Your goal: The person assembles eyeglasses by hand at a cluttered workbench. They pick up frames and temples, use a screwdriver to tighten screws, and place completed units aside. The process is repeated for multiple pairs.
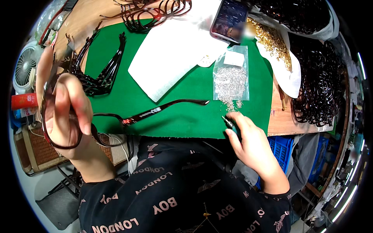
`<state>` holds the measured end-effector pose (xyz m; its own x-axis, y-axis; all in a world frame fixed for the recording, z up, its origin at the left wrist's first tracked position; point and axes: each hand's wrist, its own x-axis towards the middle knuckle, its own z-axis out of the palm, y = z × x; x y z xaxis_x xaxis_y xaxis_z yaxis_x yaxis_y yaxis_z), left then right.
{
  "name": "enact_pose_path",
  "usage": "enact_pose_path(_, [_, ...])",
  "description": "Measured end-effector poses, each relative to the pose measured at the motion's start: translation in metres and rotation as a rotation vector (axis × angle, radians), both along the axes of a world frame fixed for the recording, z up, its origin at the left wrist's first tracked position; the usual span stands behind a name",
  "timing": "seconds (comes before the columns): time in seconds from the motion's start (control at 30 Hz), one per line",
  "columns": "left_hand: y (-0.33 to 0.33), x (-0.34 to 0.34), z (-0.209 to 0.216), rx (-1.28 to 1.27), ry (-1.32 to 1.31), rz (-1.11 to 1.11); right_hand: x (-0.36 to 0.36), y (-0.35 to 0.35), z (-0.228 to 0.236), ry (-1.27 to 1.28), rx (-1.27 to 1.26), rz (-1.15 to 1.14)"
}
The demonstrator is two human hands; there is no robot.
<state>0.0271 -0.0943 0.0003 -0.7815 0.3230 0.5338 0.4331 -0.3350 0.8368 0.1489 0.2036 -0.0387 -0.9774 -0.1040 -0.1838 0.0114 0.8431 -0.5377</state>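
Raised at the left, my left hand [66,112] is closed on a dark brown eyeglass frame [97,136]. One temple [149,112] of it stretches right over the green mat, its tip pointing toward the middle. My right hand [252,145] is at the mat's near right side. A small tool like a screwdriver [228,122], with a metal tip and a dark handle, sits in its grip; most of the handle is hidden. The index fingertip is at the near edge of spilled tiny silver screws [230,104], which trail from an open clear bag [232,83].
A white sheet [167,62] lies on the green mat [186,124]. Dark temples [110,73] are bunched at left, eyeglass fronts [151,15] at the back. A phone [229,19], gold-coloured small parts [274,40] and a dark glossy heap [316,81] stand farther right.
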Motion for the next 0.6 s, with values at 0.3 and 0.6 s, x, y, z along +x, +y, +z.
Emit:
enact_pose_path(0.3, [0.009,0.016,-0.002,0.33,-0.263,-0.218,-0.008,-0.003,0.002,-0.016,0.181,0.094])
enact_pose_path(0.6, [0.047,0.024,-0.056,0.762,-0.746,-0.799,-0.005,-0.003,-0.009,0.057,0.095,0.053])
